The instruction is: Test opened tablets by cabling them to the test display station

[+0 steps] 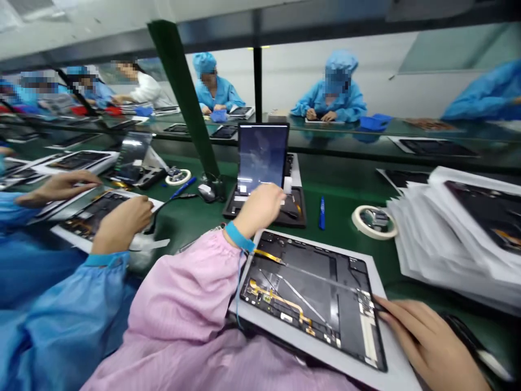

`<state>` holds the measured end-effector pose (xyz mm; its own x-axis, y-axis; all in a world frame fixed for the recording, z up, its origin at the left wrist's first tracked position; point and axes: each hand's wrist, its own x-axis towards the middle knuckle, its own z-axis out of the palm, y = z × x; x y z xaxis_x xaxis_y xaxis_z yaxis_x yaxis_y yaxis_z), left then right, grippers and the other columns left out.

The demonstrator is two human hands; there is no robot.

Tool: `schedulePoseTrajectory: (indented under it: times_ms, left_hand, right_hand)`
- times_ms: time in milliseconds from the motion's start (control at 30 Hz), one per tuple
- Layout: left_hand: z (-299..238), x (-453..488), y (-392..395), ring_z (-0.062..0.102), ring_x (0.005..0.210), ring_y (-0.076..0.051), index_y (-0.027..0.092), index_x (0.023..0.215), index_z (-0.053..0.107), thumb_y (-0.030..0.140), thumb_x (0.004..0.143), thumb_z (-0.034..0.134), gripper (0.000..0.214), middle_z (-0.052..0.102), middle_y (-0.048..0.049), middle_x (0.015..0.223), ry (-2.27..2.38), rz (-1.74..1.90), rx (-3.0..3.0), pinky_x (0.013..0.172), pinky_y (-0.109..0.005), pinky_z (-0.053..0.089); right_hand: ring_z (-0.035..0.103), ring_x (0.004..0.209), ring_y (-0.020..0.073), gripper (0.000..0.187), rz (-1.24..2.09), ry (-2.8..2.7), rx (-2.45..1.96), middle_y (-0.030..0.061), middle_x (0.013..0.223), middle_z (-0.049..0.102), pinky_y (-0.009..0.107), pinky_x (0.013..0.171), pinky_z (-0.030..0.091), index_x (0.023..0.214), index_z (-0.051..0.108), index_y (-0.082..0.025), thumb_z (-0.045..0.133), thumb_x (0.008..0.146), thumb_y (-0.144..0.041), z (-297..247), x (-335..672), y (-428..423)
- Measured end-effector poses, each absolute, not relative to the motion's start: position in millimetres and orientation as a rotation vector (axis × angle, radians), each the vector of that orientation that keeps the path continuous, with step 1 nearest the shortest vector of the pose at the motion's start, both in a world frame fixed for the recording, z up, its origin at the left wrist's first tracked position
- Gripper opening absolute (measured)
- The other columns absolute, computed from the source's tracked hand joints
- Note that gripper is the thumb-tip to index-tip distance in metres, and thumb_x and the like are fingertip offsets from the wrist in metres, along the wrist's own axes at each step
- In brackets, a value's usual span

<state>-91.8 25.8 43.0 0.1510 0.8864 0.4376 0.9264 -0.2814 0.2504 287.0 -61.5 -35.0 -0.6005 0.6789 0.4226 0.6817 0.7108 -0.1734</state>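
An opened tablet [313, 296] with black inner parts and gold flex cables lies on a white tray [388, 353] right in front of me. My right hand [427, 336] rests on the tray's right edge, fingers stretched out flat toward the tablet's corner. My left hand [260, 209], in a pink sleeve with a blue wrist strap, reaches forward to the base of an upright display panel [262, 157] standing in a black fixture [295, 217]. Its fingers are curled there; what they pinch is hidden.
A co-worker's hands [122, 222] in blue sleeves work on another tablet at my left. A tape roll [374, 221] and blue pen [322, 213] lie on the green bench. Stacked white trays [459, 239] fill the right side. A green post [183, 98] slants up behind; more workers sit opposite.
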Motion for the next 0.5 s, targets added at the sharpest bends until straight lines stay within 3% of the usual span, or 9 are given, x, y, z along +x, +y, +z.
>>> schedulePoseTrajectory:
  times_ms: [100,200,333,500]
  left_hand:
    - [42.6,-156.1,40.9,0.053,0.111,-0.028,0.012,0.108,0.063,0.014,0.085,0.042,0.031,0.061,-0.0158,0.115,-2.331,-0.872,-1.741,0.097,-0.041,0.039]
    - [25.3,-196.9,53.8,0.058,0.105,-0.025,0.014,0.095,0.069,0.011,0.080,0.046,0.028,0.068,-0.0119,0.106,-2.551,-0.918,-1.692,0.097,-0.036,0.041]
    - [7.5,-207.1,62.7,0.064,0.090,-0.019,0.017,0.090,0.070,0.019,0.077,0.056,0.020,0.071,-0.0051,0.095,-2.572,-1.012,-1.749,0.086,-0.026,0.047]
    - [5.5,-199.4,62.6,0.061,0.093,-0.021,0.017,0.083,0.067,0.036,0.076,0.064,0.020,0.070,-0.0067,0.094,-2.555,-1.058,-1.669,0.086,-0.031,0.046]
  right_hand:
    - [0.058,0.088,0.0203,0.035,-0.023,-2.457,-1.023,0.0045,0.098,0.061,0.032,0.081,0.043,0.112,0.060,-0.022,0.040,0.097,-0.046,-38.3,288.7,-58.4]
    - [0.059,0.087,0.0191,0.035,-0.028,-2.443,-1.024,0.0036,0.097,0.062,0.031,0.080,0.044,0.111,0.060,-0.023,0.040,0.097,-0.048,-38.4,287.6,-58.9]
    - [0.060,0.089,0.0190,0.035,-0.006,-2.422,-1.057,0.0035,0.101,0.062,0.030,0.080,0.046,0.111,0.060,-0.023,0.041,0.095,-0.049,-41.3,288.5,-58.4]
    - [0.060,0.093,0.0205,0.035,0.055,-2.436,-1.100,0.0043,0.105,0.062,0.032,0.085,0.048,0.115,0.059,-0.024,0.042,0.094,-0.048,-49.2,296.6,-56.7]
